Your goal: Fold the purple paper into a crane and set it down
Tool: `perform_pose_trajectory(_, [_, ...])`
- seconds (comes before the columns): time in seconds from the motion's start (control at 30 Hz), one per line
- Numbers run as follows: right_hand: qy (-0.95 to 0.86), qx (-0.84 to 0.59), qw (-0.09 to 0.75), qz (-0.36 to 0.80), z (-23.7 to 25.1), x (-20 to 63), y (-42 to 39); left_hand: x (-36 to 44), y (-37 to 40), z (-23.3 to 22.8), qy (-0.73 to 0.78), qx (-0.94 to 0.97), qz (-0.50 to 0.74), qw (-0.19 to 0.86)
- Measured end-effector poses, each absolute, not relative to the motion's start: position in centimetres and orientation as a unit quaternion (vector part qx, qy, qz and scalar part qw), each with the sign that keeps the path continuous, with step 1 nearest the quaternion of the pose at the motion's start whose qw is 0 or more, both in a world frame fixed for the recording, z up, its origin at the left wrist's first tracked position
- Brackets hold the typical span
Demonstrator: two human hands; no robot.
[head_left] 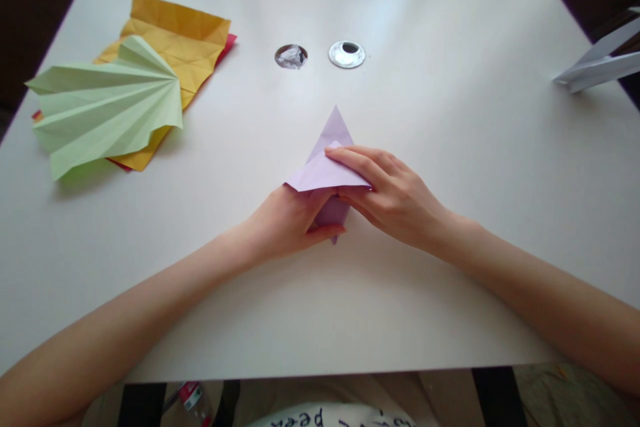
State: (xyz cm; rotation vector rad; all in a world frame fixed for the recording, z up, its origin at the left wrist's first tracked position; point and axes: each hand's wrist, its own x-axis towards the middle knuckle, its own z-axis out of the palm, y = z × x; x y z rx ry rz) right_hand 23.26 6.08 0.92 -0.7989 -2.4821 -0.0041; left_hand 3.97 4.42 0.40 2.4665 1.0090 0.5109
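Note:
A piece of folded lilac paper lies at the middle of the white table, its pointed tip facing away from me. A raised flap of the paper stands over my left hand and hides most of its fingers. The left thumb rests across the narrow lower end of the paper. My right hand pinches the flap's right side, with fingers on top and the thumb underneath.
On the left, a pleated pale green paper overlaps creased yellow paper, with red paper peeking out below. Beyond my hands are a table hole and a metal grommet. Folded white paper sits at the right edge.

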Motion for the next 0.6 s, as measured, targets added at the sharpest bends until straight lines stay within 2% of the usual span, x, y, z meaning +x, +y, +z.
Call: perform_pose_trajectory(0.6, [-0.922,-0.297,0.248,0.004,1.01,23.40,6.13,3.69,4.64,0.99,0.340,0.890,0.169,0.252])
